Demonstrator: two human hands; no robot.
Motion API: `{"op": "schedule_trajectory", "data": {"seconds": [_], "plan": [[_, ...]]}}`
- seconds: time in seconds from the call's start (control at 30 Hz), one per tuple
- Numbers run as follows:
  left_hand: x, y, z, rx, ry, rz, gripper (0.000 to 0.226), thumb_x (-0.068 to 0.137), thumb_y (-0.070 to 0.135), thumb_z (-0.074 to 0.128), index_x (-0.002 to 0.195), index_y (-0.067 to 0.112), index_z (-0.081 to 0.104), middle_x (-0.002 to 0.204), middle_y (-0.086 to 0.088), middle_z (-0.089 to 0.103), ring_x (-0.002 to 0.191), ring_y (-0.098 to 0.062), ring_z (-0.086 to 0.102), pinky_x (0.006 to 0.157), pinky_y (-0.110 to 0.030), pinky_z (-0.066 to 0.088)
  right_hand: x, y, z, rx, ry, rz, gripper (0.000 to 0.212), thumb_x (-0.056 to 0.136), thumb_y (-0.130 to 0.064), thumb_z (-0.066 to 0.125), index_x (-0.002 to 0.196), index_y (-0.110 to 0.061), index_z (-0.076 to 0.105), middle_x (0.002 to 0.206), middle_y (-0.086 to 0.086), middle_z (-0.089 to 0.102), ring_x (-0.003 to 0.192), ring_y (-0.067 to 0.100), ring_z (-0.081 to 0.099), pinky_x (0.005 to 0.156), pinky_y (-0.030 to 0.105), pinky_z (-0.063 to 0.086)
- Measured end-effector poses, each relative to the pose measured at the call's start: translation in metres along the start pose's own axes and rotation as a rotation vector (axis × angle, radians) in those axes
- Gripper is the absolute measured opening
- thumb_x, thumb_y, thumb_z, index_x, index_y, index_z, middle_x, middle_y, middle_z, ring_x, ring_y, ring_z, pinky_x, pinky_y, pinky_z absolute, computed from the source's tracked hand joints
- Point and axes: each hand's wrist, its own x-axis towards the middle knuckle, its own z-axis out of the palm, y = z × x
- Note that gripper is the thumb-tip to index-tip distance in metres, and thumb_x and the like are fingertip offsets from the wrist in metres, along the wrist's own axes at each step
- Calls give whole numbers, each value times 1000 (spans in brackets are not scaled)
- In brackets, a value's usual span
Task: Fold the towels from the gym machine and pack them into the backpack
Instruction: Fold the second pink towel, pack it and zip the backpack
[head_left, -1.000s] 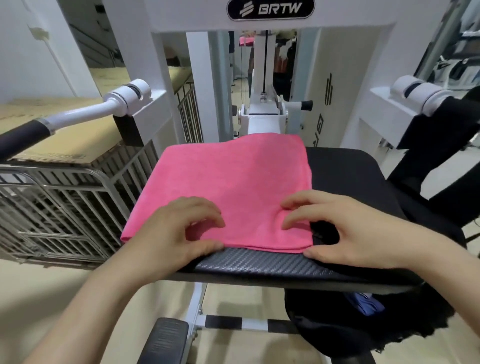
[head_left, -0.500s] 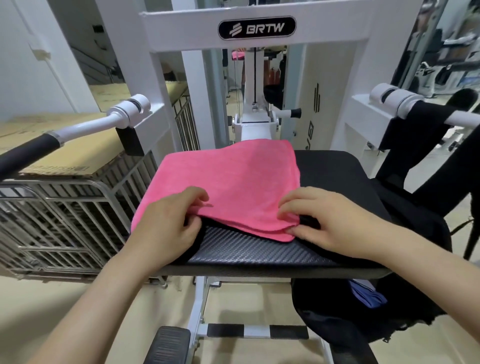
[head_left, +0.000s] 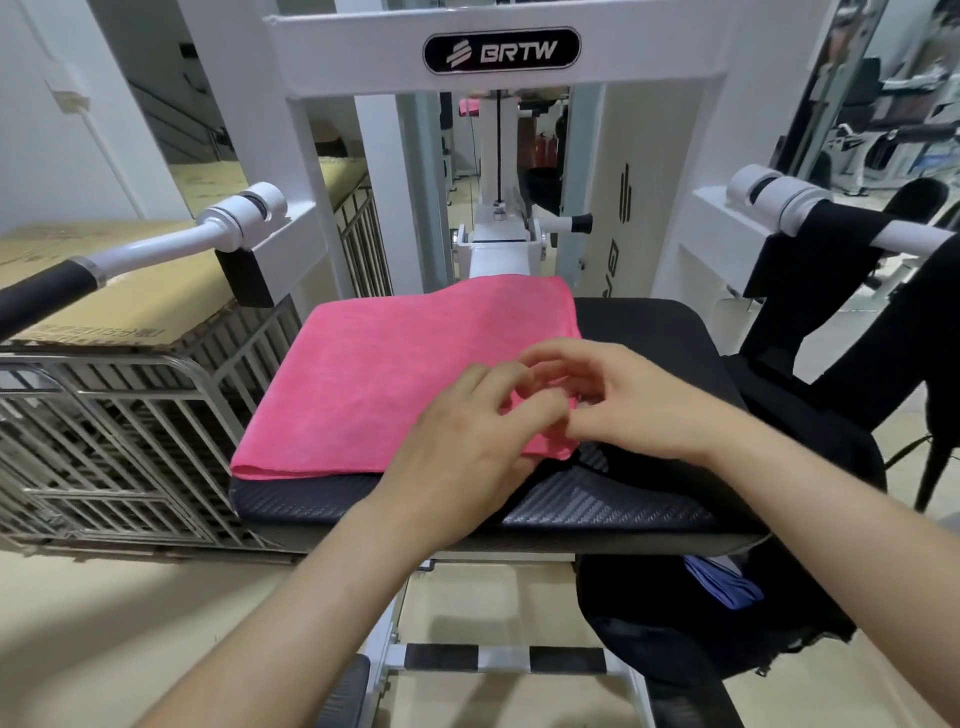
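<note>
One wide-angle view, worn on the person's head, faces forward and down. It sits close over the black pad (head_left: 649, 332) of the white gym machine (head_left: 363, 52), whose frame rises just ahead, with floor (head_left: 104, 623) below.

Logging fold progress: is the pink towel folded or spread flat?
Folded: the pink towel shows doubled layers along its near edge on the black seat pad.

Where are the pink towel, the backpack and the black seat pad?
pink towel (head_left: 374, 384): head view, its flat middle.
backpack (head_left: 675, 639): head view, black fabric below the pad.
seat pad (head_left: 649, 332): head view, bare right part.
</note>
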Motion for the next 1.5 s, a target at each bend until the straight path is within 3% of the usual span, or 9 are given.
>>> {"op": "schedule_trajectory", "data": {"seconds": [0.2,0.33,0.47,0.57,0.67,0.8,1.17,1.3,1.5], "plan": [[5,4,16,-107,-53,-99,31,83,46,51,96,27,71,108,5,65,90,-23,57,74,-38,50,-3,4,-28,-199,-56,-37,53,73,19,52,114,-14,61,114,0,64,105,8,62,82,12,48],[4,13,12,-464,224,-319,15,82,32,72,83,18,79,84,9,71,77,-12,64,69,-28,50,-2,19,-32,-563,37,-131,63,72,0,68,128,-26,54,126,-9,48,108,-12,45,81,0,35],[2,10,1,-877,390,-606,33,84,28,67,51,27,66,53,15,48,54,-1,41,58,-17,37,-5,26,-19,-657,186,-218,71,69,-36,78,131,-31,43,133,-6,36,123,13,42,101,33,44],[0,14,-1,-811,378,-542,42,86,30,65,45,32,57,53,15,45,55,-1,40,56,-19,34,-5,24,0,-759,343,-382,51,75,-28,74,120,-17,54,125,3,48,113,23,48,89,42,50],[-6,20,4,-577,374,-400,10,82,25,73,73,27,78,74,14,67,69,-3,60,63,-21,46,-4,27,0,-767,435,-517,24,72,-3,65,95,-7,64,109,5,60,108,27,52,87,41,48],[-12,29,7,-300,283,-196,20,82,29,67,93,15,77,92,5,69,85,-11,62,75,-26,49,-15,32,-14,-782,305,-516,16,66,4,64,74,-11,64,91,0,63,100,25,55,80,40,49],[-9,39,21,107,-19,100,15,85,17,57,94,17,69,85,2,67,71,-25,55,50,-37,48,-38,27,-18,-734,97,-369,31,79,-12,64,107,-25,61,106,-9,50,91,11,54,76,30,50],[-18,32,3,14,-44,-58,45,72,13,65,113,24,50,85,6,64,75,-21,56,55,-29,44,-42,27,-11,-829,82,-441,17,77,-15,59,91,-20,68,108,-4,56,99,17,52,79,35,50],[-73,-39,-34,83,6,-495,37,69,18,52,104,24,62,106,6,65,103,-20,55,84,-36,46,-40,25,-1,-691,114,-373,19,73,-5,67,88,-15,70,88,-6,68,84,15,64,74,37,54]]}}
